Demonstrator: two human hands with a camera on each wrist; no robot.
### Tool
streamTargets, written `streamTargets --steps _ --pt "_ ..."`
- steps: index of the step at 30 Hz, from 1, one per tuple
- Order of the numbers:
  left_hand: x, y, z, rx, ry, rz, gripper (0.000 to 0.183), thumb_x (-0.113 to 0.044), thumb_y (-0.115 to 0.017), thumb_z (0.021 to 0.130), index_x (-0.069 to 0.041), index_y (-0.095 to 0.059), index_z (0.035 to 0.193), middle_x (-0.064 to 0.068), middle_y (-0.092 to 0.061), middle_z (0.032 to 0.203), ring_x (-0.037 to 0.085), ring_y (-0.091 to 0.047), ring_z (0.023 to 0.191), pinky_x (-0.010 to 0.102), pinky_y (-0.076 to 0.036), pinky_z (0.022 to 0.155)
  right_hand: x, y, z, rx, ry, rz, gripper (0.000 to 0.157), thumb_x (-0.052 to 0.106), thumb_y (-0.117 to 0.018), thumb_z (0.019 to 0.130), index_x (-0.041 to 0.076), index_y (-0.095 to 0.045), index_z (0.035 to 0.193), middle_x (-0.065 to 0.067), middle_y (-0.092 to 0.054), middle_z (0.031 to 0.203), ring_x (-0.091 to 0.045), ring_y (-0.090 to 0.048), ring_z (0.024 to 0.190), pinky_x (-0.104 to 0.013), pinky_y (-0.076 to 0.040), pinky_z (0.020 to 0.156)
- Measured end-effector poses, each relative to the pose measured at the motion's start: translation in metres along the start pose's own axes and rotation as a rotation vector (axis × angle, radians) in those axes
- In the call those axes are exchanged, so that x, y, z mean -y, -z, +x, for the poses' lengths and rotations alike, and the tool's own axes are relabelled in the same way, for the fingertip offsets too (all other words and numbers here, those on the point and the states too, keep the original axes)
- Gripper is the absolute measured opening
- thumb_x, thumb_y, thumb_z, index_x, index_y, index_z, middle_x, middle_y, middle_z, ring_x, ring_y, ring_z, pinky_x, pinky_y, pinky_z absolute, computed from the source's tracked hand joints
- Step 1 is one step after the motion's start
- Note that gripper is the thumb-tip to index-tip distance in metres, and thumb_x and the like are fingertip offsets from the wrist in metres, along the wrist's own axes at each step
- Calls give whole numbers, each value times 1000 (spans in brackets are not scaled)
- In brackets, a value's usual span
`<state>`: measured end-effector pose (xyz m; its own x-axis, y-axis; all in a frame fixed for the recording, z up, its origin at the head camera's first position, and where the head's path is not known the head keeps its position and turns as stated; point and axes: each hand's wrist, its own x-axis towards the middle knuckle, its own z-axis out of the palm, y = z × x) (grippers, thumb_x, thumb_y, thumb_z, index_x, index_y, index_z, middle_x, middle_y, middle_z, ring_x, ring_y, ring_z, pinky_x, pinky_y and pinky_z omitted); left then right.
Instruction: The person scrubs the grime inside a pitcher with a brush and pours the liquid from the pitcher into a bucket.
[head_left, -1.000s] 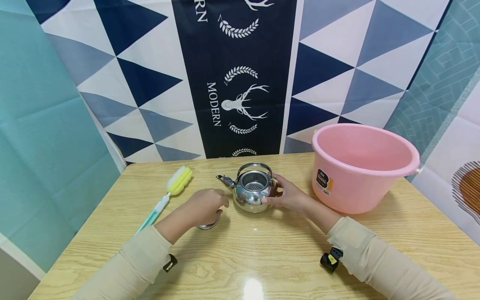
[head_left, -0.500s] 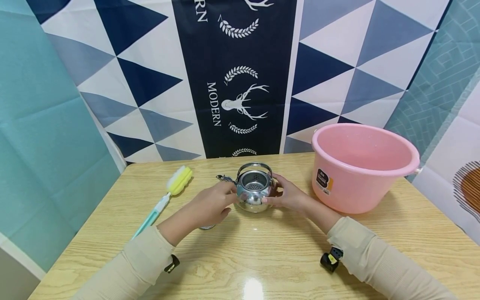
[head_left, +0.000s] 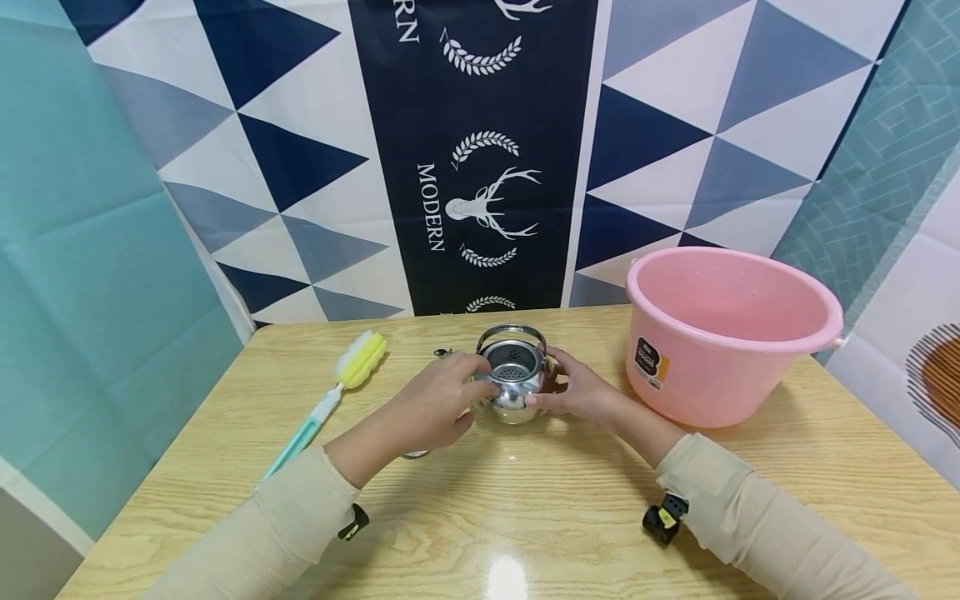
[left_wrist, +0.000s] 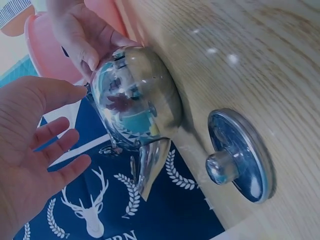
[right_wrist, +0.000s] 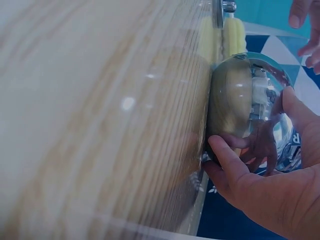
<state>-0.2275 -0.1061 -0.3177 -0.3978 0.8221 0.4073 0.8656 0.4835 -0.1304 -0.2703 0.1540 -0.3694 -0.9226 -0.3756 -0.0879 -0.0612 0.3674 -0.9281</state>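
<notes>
A shiny metal teapot (head_left: 510,407) stands upright on the table, its hoop handle (head_left: 512,328) raised and a perforated strainer (head_left: 513,372) showing in its uncovered mouth. My right hand (head_left: 581,387) grips the pot's right side, thumb and fingers spread round the belly, as the right wrist view also shows. Over the spout side reaches my left hand (head_left: 431,396), fingertips right at the mouth's rim; in the left wrist view its thumb comes close to the rim and the other fingers are spread. The round lid (left_wrist: 245,160) lies knob up on the table, mostly hidden in the head view.
A pink bucket (head_left: 697,392) stands at the right rear of the wooden table (head_left: 570,517). On the left lies a sponge brush (head_left: 362,360) with a yellow and white head and a turquoise handle. A patterned cloth (head_left: 307,167) hangs behind the table.
My left hand has moved right, from beside the spout to the teapot's mouth, and its fingers have opened out. My right hand keeps its grip on the pot, which stays put.
</notes>
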Motion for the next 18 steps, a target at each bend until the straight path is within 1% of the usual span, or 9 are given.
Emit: streamTargets --steps 3,6,9,11,16,18 --pt "0 0 3 -33 -17 4 35 -1 -77 75 -9 -69 107 12 -60 110 24 -57 99 35 -51 86 0 0 0 -1 -1 -2 99 21 -80 83 10 -15 156 -32 -32 147 -41 -49 122 -36 -54 86" --pt "0 1 7 -45 -14 -19 33 1 -76 76 -9 -68 106 10 -60 107 23 -56 97 33 -51 84 1 0 0 -2 -10 0 99 22 -80 83 11 -15 156 -31 -32 146 -40 -49 121 -36 -54 86" --pt "0 0 12 -32 4 -42 32 1 -76 77 -8 -68 107 7 -59 105 21 -56 95 31 -51 84 0 1 -1 -3 -12 4 98 22 -80 83 12 -16 156 -30 -33 146 -39 -49 121 -36 -53 87" --pt "-1 0 16 -5 26 -51 32 0 -78 77 -8 -68 107 7 -59 104 20 -55 94 31 -50 83 1 1 -1 1 -3 3 98 22 -80 83 11 -15 156 -30 -33 146 -40 -49 121 -36 -53 87" --pt "0 -5 25 45 53 -34 29 -4 -77 79 -9 -69 106 6 -60 105 20 -55 95 32 -51 82 1 1 -2 1 1 -8 98 22 -80 83 11 -15 156 -31 -32 147 -40 -49 122 -35 -53 87" --pt "0 -8 29 53 50 -20 26 -4 -75 81 -10 -69 106 5 -59 104 20 -55 94 31 -50 81 2 1 -2 1 -3 -6 98 22 -80 83 11 -15 156 -31 -32 147 -40 -48 122 -35 -53 87"
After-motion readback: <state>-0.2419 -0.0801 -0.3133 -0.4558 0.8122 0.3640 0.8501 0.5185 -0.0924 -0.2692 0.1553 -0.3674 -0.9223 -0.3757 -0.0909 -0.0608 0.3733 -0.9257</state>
